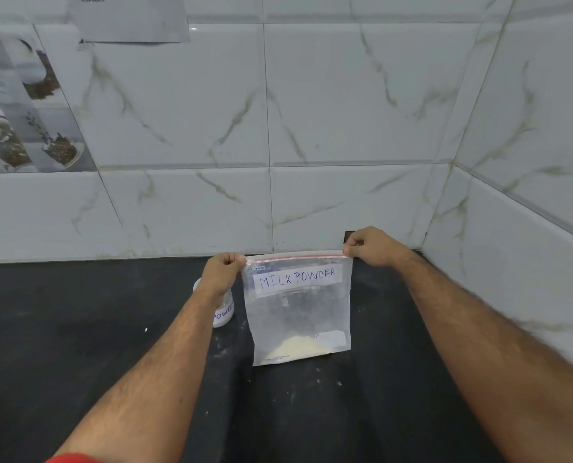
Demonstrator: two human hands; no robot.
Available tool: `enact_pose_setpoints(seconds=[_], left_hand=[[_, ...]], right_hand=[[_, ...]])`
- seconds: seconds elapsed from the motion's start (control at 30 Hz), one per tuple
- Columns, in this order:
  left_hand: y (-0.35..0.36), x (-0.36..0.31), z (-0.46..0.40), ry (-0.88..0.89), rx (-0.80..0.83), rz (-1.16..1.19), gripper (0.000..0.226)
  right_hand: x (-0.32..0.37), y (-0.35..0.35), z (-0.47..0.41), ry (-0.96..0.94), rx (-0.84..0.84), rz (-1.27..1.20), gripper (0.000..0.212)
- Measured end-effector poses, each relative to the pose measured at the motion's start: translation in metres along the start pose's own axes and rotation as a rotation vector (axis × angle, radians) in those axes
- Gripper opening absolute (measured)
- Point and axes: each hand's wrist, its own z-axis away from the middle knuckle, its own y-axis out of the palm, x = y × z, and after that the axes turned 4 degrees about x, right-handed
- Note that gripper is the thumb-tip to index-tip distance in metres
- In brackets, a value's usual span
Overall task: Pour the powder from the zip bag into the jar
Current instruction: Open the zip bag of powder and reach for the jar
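Note:
A clear zip bag (298, 312) labelled "MILK POWDER" hangs upright above the black counter, its red zip strip along the top. A little pale powder lies in its bottom. My left hand (223, 272) pinches the bag's top left corner. My right hand (370, 247) pinches the top right corner. A small white jar (223, 312) with a handwritten label stands on the counter just left of the bag, mostly hidden behind my left wrist.
The black counter (77, 345) carries specks of spilled powder near the bag. White marble-pattern tiled walls (345, 111) close the back and right side, forming a corner. A paper sheet (131, 18) hangs on the wall at upper left.

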Motion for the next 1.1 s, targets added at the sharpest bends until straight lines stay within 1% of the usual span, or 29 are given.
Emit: enact_pose_setpoints(seconds=[0.07, 0.13, 0.27, 0.37, 0.47, 0.53, 0.67, 0.77, 0.9, 1.03, 1.1], left_hand=[[0.002, -0.001, 0.001, 0.009, 0.009, 0.001, 0.015], [0.004, -0.004, 0.002, 0.030, 0.021, 0.011, 0.015], [0.006, -0.009, 0.004, 0.074, 0.070, 0.017, 0.015], [0.007, -0.013, 0.005, 0.101, 0.114, 0.022, 0.016], [0.007, -0.016, 0.006, 0.127, 0.129, 0.019, 0.017], [0.006, -0.018, 0.006, 0.138, 0.122, 0.025, 0.017], [0.004, -0.021, 0.007, 0.149, 0.107, 0.049, 0.016], [0.003, -0.021, 0.009, 0.145, 0.086, 0.060, 0.015], [0.006, -0.020, 0.012, 0.143, 0.032, 0.098, 0.010], [0.010, -0.018, 0.013, 0.117, -0.065, 0.119, 0.007], [0.009, -0.018, 0.012, 0.110, -0.079, 0.125, 0.008]], right_hand=[[-0.003, -0.003, 0.000, 0.021, 0.072, -0.011, 0.031], [-0.005, -0.006, 0.001, 0.038, 0.128, -0.001, 0.030], [0.001, -0.007, -0.001, 0.014, 0.188, 0.023, 0.013], [0.012, 0.000, -0.004, -0.045, 0.185, 0.002, 0.004], [0.028, 0.008, -0.007, -0.097, 0.187, -0.039, 0.011], [0.038, 0.011, -0.008, -0.108, 0.185, -0.045, 0.015], [0.047, 0.013, -0.010, -0.098, 0.206, -0.052, 0.015], [0.051, 0.014, -0.009, -0.117, 0.222, -0.034, 0.010], [0.055, 0.021, -0.009, -0.145, 0.192, 0.003, 0.011], [0.059, 0.023, -0.011, -0.095, 0.254, -0.085, 0.011], [0.058, 0.023, -0.011, -0.081, 0.281, -0.113, 0.010]])
